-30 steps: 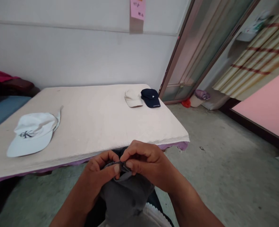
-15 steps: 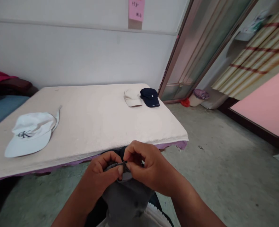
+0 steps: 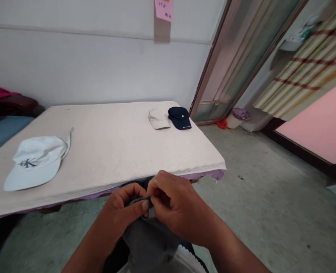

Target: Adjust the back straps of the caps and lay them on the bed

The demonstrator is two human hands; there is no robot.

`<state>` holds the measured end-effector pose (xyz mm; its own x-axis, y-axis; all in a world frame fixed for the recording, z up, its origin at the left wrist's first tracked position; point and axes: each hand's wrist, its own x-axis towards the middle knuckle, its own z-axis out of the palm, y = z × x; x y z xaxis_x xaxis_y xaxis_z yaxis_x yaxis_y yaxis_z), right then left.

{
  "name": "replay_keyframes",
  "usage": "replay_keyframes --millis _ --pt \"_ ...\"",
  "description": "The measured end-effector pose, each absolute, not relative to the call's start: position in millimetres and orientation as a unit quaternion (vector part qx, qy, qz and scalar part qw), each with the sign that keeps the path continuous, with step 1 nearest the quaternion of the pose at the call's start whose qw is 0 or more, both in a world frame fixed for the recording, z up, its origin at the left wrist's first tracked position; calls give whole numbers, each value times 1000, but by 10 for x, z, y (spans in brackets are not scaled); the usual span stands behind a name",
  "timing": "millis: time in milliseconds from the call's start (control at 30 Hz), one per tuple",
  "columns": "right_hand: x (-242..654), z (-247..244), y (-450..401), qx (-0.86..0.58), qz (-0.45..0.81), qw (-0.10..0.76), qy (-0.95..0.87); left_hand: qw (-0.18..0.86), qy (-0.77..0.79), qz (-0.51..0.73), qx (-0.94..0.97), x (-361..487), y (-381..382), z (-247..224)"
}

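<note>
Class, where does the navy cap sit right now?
In the head view, the navy cap lies at the bed's far right, beside the cream cap.

Left hand (image 3: pixel 122 206) and right hand (image 3: pixel 176 203): bare, ungloved. Left thumbnail (image 3: pixel 145 205): short, rounded edge. Both wrists bare. Left forearm (image 3: pixel 89 244) and right forearm (image 3: pixel 229 240): uncovered out to picture edge. Lower clothing (image 3: pixel 117 254): very dark, near black, plain where visible. Light garment (image 3: pixel 182 264) at lap: whitish, edged with white scalloped trim (image 3: pixel 191 255), small even rounded points. Garment type: cannot tell. Dark cloth shows beyond trim. Remaining clothing hidden.
</note>
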<state>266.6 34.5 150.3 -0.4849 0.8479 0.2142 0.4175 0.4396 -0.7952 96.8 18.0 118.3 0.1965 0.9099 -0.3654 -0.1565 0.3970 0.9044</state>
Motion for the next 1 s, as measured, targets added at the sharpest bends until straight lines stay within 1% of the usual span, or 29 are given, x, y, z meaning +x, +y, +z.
replay_keyframes --millis 100,267,533,767,1000 --pt "2664 1487 346 -402 370 319 -774 681 493 394 372 963 185 1168" --pt "2676 1464 365 -405 431 322 -739 723 459 394 334 964 180 1133" --pt "2704 1462 358 -386 417 336 -751 715 458 400 345 980 166 1131" --pt "2702 1473 350 -379 441 346 -737 716 453 400 350 977 167 1155" --pt "2734 1451 348 -359 542 327 -686 722 466 397 323 992 162 1174"
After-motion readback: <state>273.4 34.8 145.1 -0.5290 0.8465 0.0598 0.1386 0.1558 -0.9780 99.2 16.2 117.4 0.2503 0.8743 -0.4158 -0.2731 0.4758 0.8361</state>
